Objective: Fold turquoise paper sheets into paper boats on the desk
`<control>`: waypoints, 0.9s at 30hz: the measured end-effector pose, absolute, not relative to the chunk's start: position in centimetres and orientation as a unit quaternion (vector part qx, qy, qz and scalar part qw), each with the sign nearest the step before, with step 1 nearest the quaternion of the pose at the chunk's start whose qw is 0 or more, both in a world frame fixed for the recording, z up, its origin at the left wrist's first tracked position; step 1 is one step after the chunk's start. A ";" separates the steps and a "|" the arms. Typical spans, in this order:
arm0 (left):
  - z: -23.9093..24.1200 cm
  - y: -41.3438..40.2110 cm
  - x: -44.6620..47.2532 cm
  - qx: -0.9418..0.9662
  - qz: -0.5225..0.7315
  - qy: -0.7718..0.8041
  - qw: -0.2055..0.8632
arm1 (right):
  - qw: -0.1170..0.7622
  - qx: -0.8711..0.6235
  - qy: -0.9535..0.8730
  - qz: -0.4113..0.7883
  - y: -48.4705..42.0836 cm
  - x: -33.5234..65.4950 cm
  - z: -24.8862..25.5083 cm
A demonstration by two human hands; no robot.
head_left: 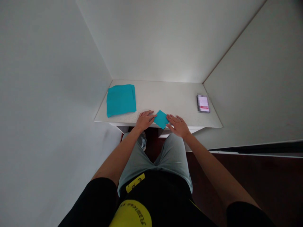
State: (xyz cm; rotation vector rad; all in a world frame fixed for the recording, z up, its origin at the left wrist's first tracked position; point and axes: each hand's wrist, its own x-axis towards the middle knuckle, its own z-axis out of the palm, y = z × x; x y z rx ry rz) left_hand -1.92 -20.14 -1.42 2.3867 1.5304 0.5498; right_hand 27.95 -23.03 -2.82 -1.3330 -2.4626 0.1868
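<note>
A small turquoise piece of folded paper (161, 119) lies at the front edge of the white desk, turned like a diamond with its lower corner jutting over the edge. My left hand (145, 120) rests on the desk beside it, fingers stretched out and a fingertip touching the paper's left corner. On the other side, my right hand (178, 125) is spread open, with its fingertips on the right corner. Further left lies a stack of larger turquoise sheets (121, 100), its edges slightly uneven; neither hand touches it.
The white desk (163, 94) stands in a narrow nook between walls. A phone with a lit, pixelated screen (203, 103) lies at its right end. Below the front edge are my knees and a shoe (143, 141). Dark red floor (248, 176) shows at the right.
</note>
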 end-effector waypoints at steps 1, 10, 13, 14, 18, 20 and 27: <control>-1.4 -20.2 -2.0 0.820 0.191 0.524 0.128 | 0.167 -0.469 -0.865 0.064 -23.2 28.3 -2.8; -1.1 -22.7 -3.1 0.842 0.194 0.478 0.157 | 0.205 -0.475 -0.851 0.092 -24.3 28.1 -2.9; -0.9 -23.2 -2.5 0.828 0.218 0.485 0.181 | 0.250 -0.488 -0.827 0.129 -24.3 27.3 -2.2; -0.7 -23.2 -2.4 0.821 0.232 0.483 0.197 | 0.273 -0.491 -0.813 0.151 -24.2 27.1 -1.8; 0.4 -21.5 -2.1 0.759 0.311 0.492 0.292 | 0.380 -0.509 -0.725 0.266 -22.4 26.7 -0.4; 1.0 -20.3 -2.1 0.742 0.333 0.487 0.317 | 0.403 -0.508 -0.694 0.312 -21.0 26.8 -0.1; 1.0 -17.4 -1.3 0.779 0.273 0.491 0.278 | 0.384 -0.519 -0.695 0.316 -17.8 27.6 -1.9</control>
